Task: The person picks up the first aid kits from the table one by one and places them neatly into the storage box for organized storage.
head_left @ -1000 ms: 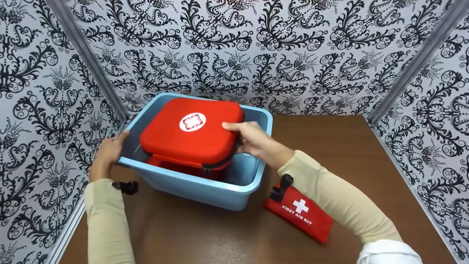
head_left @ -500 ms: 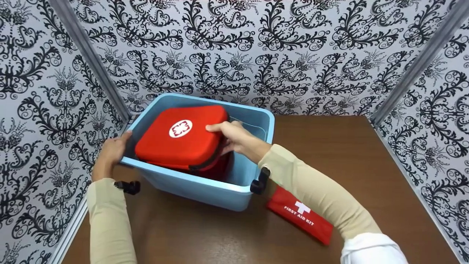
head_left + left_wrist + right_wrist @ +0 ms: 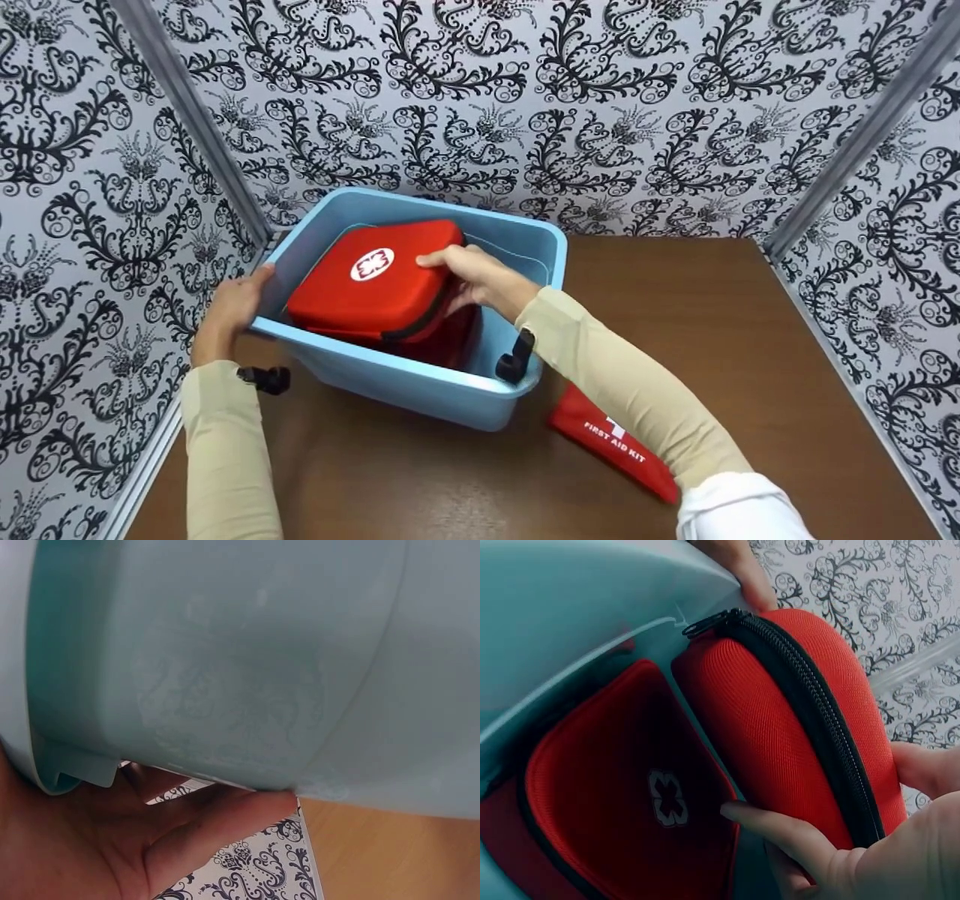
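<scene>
1 red case (image 3: 367,298), black zip (image 3: 810,701), white emblem (image 3: 372,264)

I'm holding a zippered case (image 3: 735,705) in finely ribbed, matt cloth; the tub (image 3: 405,390) is smooth plastic, the table (image 3: 405,465) wood-like, shiny toward its near edge.

Markings on three red items.
Pouch (image 3: 609,448): "FIRST AID KIT" in white, beneath a partly hidden white cross (image 3: 616,428). Upper case (image 3: 352,301): white oval emblem (image 3: 372,265). Lower case (image 3: 607,787): pale four-lobed emblem (image 3: 667,799), dark cross inside.
</scene>
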A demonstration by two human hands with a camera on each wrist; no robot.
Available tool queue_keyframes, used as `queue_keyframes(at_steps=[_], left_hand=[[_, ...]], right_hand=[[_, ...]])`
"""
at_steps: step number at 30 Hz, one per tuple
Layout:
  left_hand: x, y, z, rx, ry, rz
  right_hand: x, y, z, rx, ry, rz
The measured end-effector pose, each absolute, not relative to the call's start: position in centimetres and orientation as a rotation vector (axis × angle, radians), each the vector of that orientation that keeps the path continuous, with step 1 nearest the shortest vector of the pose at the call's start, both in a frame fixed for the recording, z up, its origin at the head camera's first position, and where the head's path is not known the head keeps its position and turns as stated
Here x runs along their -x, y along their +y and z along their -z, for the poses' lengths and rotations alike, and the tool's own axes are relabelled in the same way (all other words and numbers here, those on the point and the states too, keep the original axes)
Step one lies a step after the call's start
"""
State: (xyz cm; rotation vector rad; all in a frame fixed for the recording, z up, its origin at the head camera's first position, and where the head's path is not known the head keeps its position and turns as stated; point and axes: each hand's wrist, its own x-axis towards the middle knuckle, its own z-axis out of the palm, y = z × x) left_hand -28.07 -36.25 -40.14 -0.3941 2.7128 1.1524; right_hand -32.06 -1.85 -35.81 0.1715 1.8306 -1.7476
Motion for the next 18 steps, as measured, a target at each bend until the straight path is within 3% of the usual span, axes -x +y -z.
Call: queue_keyframes(at_steps=[18], left_hand=[[28.0, -36.3, 40.2, 0.369, 2.73, -1.124]], right_hand=[[33.9, -3.1, 36.8, -0.182, 1.816, 1.696]])
